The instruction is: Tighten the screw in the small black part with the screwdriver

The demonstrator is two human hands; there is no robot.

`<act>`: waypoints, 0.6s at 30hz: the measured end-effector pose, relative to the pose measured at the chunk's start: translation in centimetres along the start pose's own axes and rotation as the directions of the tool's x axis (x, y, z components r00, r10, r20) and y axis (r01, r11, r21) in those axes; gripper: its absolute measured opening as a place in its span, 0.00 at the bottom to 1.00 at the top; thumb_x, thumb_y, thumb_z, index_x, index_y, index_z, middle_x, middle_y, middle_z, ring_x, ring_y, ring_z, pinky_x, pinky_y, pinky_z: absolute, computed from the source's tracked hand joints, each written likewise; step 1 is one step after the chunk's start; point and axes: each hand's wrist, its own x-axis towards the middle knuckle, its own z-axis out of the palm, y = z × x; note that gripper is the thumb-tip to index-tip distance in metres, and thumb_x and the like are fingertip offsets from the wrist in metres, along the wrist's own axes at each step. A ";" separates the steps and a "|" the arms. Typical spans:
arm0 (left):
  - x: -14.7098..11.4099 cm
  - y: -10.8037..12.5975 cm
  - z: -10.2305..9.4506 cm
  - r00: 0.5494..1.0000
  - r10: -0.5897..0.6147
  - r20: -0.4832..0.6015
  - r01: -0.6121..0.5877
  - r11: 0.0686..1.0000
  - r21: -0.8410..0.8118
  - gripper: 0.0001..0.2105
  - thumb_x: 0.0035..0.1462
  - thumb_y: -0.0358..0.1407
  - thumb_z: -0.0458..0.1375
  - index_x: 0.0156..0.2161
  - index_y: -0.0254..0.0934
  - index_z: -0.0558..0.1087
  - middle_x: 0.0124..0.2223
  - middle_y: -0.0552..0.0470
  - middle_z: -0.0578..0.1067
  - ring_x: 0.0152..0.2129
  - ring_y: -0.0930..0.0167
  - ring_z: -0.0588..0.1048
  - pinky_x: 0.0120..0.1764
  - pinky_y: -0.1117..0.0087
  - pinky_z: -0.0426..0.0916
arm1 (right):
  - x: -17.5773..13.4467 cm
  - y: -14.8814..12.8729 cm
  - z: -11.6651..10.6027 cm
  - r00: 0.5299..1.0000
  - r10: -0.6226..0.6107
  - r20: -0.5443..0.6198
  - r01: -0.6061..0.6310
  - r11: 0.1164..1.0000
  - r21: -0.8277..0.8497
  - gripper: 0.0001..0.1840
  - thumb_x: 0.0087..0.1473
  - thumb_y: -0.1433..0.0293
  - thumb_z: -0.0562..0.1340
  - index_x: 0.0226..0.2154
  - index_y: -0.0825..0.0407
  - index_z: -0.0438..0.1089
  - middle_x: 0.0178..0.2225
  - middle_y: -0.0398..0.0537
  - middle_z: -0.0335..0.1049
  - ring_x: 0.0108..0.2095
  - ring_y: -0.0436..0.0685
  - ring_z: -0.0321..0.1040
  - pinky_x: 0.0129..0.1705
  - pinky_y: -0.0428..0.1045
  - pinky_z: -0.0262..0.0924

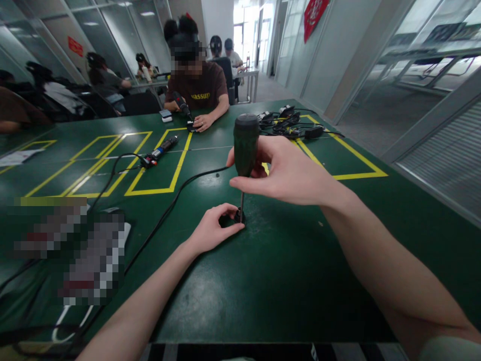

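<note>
My right hand (289,170) is wrapped round the lower handle of a screwdriver (245,143), which stands nearly upright. Its dark, thick handle has a black cap, and the thin metal shaft runs down to a small round black part (239,215) on the green table (285,281). Thumb and fingers of my left hand (218,225) pinch that part from the left, close beside the shaft. Whether the tip sits in a screw is too small to tell.
Across the table a person (199,85) works with a dark tool. A black cable heap (285,123) lies at the back right. A black cable (165,213) crosses left of my hands, near another screwdriver-like tool (161,150). Blurred-out boxes (93,255) lie at the left.
</note>
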 end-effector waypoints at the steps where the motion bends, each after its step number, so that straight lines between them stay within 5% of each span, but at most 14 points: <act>1: 0.0 0.0 0.0 1.000 0.001 0.000 -0.001 1.000 -0.002 0.11 0.58 0.41 0.67 0.43 0.38 0.77 0.41 0.50 0.82 0.40 0.66 0.78 0.48 0.63 0.72 | 0.0 0.0 0.0 1.000 0.000 0.000 0.000 1.000 -0.001 0.08 0.50 0.72 0.69 0.36 0.54 0.74 0.27 0.40 0.65 0.27 0.49 0.57 0.28 0.47 0.51; 18: 0.1 0.1 0.0 1.000 0.007 0.005 -0.007 1.000 -0.030 0.11 0.58 0.40 0.67 0.43 0.38 0.77 0.41 0.51 0.82 0.39 0.67 0.79 0.47 0.65 0.72 | 0.1 0.1 0.0 1.000 -0.001 -0.003 0.001 1.000 -0.010 0.08 0.49 0.72 0.69 0.35 0.53 0.74 0.29 0.41 0.66 0.28 0.50 0.58 0.30 0.48 0.53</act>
